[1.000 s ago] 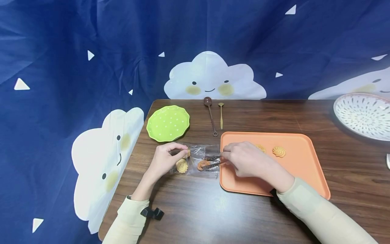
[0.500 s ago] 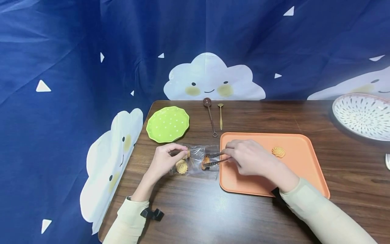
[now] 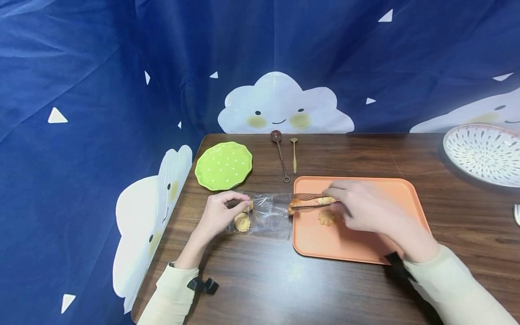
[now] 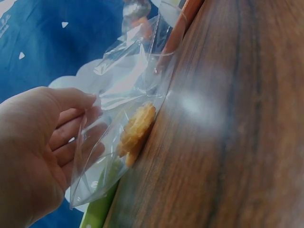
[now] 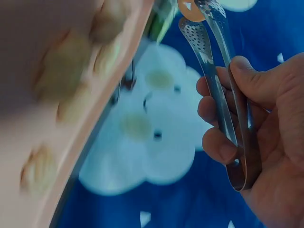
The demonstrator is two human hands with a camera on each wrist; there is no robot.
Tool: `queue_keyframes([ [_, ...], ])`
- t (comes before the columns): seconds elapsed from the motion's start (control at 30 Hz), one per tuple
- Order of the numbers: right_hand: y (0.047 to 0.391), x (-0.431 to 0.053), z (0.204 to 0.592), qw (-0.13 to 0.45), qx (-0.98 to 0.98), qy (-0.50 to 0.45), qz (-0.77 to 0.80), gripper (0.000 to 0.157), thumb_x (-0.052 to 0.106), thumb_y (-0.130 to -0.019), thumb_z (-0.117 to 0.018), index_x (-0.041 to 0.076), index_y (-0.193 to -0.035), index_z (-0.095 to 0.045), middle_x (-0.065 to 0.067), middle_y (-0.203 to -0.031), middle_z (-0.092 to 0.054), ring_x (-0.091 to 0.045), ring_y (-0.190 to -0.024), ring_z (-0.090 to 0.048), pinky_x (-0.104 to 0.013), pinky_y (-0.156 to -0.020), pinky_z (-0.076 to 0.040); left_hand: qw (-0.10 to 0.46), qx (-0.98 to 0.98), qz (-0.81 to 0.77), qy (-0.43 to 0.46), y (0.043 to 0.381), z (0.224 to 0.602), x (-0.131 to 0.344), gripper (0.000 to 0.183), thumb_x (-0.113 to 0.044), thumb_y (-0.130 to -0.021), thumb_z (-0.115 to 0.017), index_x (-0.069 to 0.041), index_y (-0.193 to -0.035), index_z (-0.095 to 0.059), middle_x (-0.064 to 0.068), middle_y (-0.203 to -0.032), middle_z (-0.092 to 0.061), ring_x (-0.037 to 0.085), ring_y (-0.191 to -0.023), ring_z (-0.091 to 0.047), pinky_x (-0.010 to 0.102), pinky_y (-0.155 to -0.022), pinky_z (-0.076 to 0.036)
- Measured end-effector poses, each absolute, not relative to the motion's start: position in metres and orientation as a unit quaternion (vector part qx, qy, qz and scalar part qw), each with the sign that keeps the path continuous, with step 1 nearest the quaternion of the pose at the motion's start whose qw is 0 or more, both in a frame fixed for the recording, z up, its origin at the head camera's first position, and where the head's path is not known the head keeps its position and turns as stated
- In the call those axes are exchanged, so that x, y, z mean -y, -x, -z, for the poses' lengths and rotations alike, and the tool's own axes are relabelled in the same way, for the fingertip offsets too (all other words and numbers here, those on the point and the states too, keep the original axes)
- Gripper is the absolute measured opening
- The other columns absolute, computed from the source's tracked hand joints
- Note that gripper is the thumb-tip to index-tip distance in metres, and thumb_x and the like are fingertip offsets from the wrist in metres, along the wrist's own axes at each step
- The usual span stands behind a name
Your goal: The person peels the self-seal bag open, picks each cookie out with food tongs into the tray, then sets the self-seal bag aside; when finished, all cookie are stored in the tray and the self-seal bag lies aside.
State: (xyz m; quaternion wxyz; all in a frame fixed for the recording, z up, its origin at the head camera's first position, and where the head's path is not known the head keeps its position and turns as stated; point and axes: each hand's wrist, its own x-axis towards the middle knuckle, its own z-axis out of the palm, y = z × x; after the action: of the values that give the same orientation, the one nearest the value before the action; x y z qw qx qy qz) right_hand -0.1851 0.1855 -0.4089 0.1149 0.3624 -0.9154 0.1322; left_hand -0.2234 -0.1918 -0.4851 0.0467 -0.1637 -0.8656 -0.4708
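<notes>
At the left, my left hand (image 3: 219, 214) pinches the edge of a clear plastic bag (image 3: 268, 214) between thumb and fingers. Ridged round cookies (image 3: 242, 222) lie inside the bag, close by the fingertips; the left wrist view shows a cookie (image 4: 137, 130) through the film. My right hand (image 3: 361, 210) grips metal tongs (image 5: 218, 90) with perforated tips. Between those tips sits a browner cookie (image 3: 292, 207), at the left rim of the orange tray (image 3: 390, 243) beside the bag's mouth. Cookies (image 3: 326, 218) lie on the tray under the tongs, partly hidden by the right hand.
A green dotted plate (image 3: 223, 166) is behind the left hand. Further back lie a brown spoon (image 3: 280, 155) and a small gold spoon (image 3: 294, 155). A white patterned plate (image 3: 485, 155) stands at the far right, and part of a fork (image 3: 517, 214) shows at the edge.
The tongs have taken hold of the browner cookie in the bag and drawn it right to the tray's rim. My right hand has moved right over the tray; the left stays in place.
</notes>
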Motion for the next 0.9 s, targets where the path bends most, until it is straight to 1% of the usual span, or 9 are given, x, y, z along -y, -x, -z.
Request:
queue_keyframes([
  [0.17,0.167,-0.236,0.404,0.166,0.927,-0.318,-0.109,0.033,0.006,-0.074,-0.075,0.014,-0.106,-0.073,0.0,-0.098,-0.072,-0.022,-0.088,-0.072,-0.045,-0.067,-0.057,0.047,0.865,0.47,0.169,0.224,0.486,0.191,0.008,-0.029,-0.087,-0.081,-0.029,-0.095,-0.08,-0.013,-0.094,-0.08,0.004,-0.094,-0.074,0.041,-0.087,-0.062],
  [0.2,0.163,-0.246,0.404,0.175,0.93,-0.307,-0.1,0.035,0.008,-0.072,-0.075,0.014,-0.106,-0.073,0.0,-0.098,-0.073,-0.023,-0.085,-0.072,-0.046,-0.063,-0.056,0.046,0.865,0.47,0.17,0.224,0.486,0.191,0.008,-0.029,-0.087,-0.081,-0.029,-0.095,-0.08,-0.013,-0.094,-0.08,0.005,-0.094,-0.074,0.04,-0.087,-0.062],
  [0.3,0.151,-0.273,0.405,0.187,0.942,-0.268,-0.084,0.04,0.009,-0.067,-0.076,0.016,-0.107,-0.074,-0.001,-0.099,-0.075,-0.026,-0.083,-0.073,-0.049,-0.057,-0.052,0.045,0.866,0.468,0.17,0.224,0.486,0.191,0.008,-0.028,-0.087,-0.081,-0.028,-0.096,-0.08,-0.013,-0.094,-0.08,0.004,-0.094,-0.074,0.038,-0.087,-0.062],
  [0.4,0.139,-0.294,0.408,0.192,0.948,-0.244,-0.078,0.043,0.01,-0.063,-0.078,0.015,-0.105,-0.074,-0.003,-0.097,-0.075,-0.026,-0.078,-0.071,-0.049,-0.055,-0.05,0.046,0.867,0.466,0.169,0.224,0.487,0.191,0.008,-0.027,-0.088,-0.081,-0.026,-0.096,-0.08,-0.011,-0.094,-0.08,0.004,-0.094,-0.074,0.039,-0.086,-0.063],
  [0.47,0.133,-0.306,0.412,0.196,0.948,-0.238,-0.077,0.043,0.008,-0.062,-0.077,0.014,-0.104,-0.074,-0.004,-0.097,-0.075,-0.028,-0.081,-0.071,-0.05,-0.056,-0.05,0.048,0.868,0.465,0.169,0.223,0.486,0.191,0.009,-0.026,-0.088,-0.08,-0.024,-0.096,-0.08,-0.01,-0.094,-0.08,0.004,-0.094,-0.074,0.04,-0.086,-0.063],
  [0.5,0.13,-0.31,0.415,0.2,0.947,-0.238,-0.078,0.042,0.008,-0.062,-0.077,0.014,-0.103,-0.074,-0.003,-0.095,-0.074,-0.026,-0.079,-0.07,-0.049,-0.055,-0.05,0.049,0.868,0.464,0.169,0.222,0.486,0.191,0.009,-0.026,-0.088,-0.081,-0.024,-0.096,-0.08,-0.01,-0.094,-0.08,0.004,-0.094,-0.074,0.041,-0.086,-0.062],
  [0.63,0.122,-0.326,0.426,0.206,0.946,-0.234,-0.082,0.028,0.01,-0.074,-0.073,0.016,-0.102,-0.074,0.0,-0.091,-0.073,-0.006,-0.065,-0.056,-0.038,-0.049,-0.044,0.05,0.867,0.465,0.17,0.221,0.485,0.191,0.009,-0.026,-0.088,-0.081,-0.023,-0.096,-0.08,-0.009,-0.094,-0.08,0.005,-0.094,-0.074,0.045,-0.087,-0.062],
  [0.73,0.117,-0.334,0.435,0.194,0.952,-0.221,-0.085,0.026,0.011,-0.079,-0.074,0.019,-0.104,-0.073,0.002,-0.092,-0.073,0.007,-0.061,-0.037,-0.027,-0.047,-0.032,0.044,0.867,0.469,0.166,0.221,0.486,0.191,0.009,-0.027,-0.087,-0.081,-0.026,-0.096,-0.08,-0.01,-0.094,-0.08,0.004,-0.094,-0.074,0.044,-0.088,-0.062],
  [0.9,0.112,-0.342,0.447,0.162,0.965,-0.191,-0.083,0.036,0.007,-0.076,-0.08,0.021,-0.108,-0.072,0.002,-0.092,-0.072,0.011,-0.059,-0.031,-0.022,-0.05,-0.025,0.041,0.867,0.47,0.16,0.223,0.487,0.193,0.008,-0.028,-0.087,-0.081,-0.028,-0.095,-0.08,-0.011,-0.095,-0.08,0.004,-0.094,-0.074,0.037,-0.088,-0.062],
])
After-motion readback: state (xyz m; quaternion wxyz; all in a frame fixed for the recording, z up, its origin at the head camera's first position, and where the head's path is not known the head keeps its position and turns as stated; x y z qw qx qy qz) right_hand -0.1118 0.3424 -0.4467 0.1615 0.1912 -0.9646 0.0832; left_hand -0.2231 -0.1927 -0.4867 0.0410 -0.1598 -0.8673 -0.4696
